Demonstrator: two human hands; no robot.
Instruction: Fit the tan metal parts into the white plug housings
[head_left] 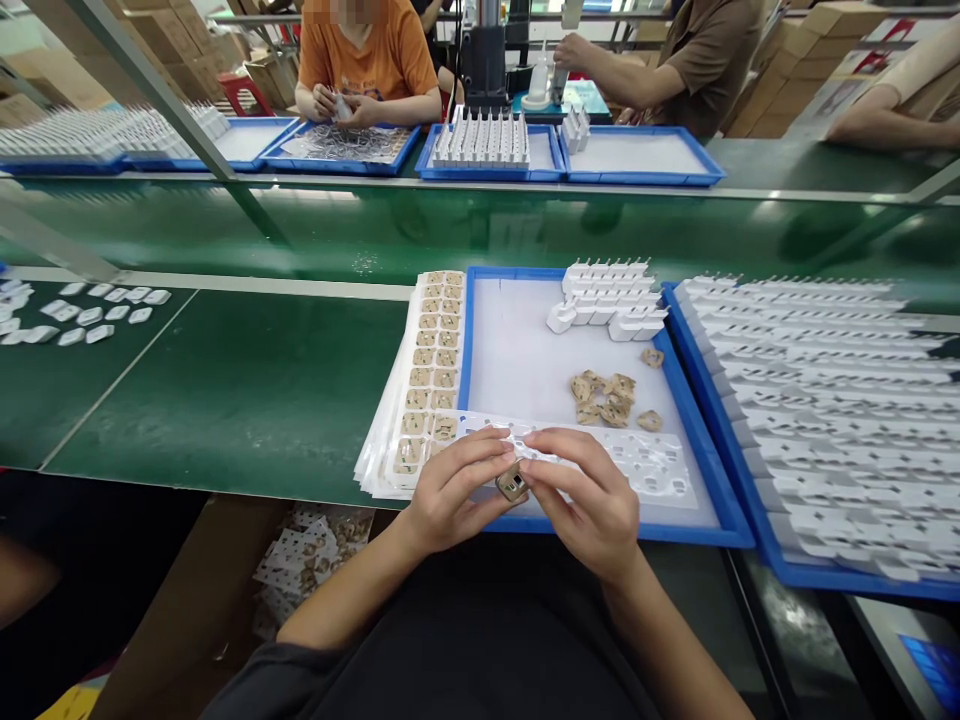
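Observation:
Between my two hands, over the front edge of the blue-rimmed tray (592, 530), is a small part with a tan, slotted face (512, 482). My left hand (457, 490) grips it from the left, fingers bent above and thumb below. From the right, my right hand (589, 495) holds it with fingertips and thumb. Under and behind my hands lies a white punched backing sheet (652, 465). Tan pieces (604, 397) are heaped in the tray, and white housings (611, 295) stand in rows at its back. Sheets of tan stickers (424, 377) are stacked left of the tray.
A second blue tray (709, 430) full of white parts stands on the right. White pieces (90, 316) lie on the green table at far left. Beyond the green belt (337, 230), people sit behind more trays (645, 160). A box of scraps (307, 560) is below left.

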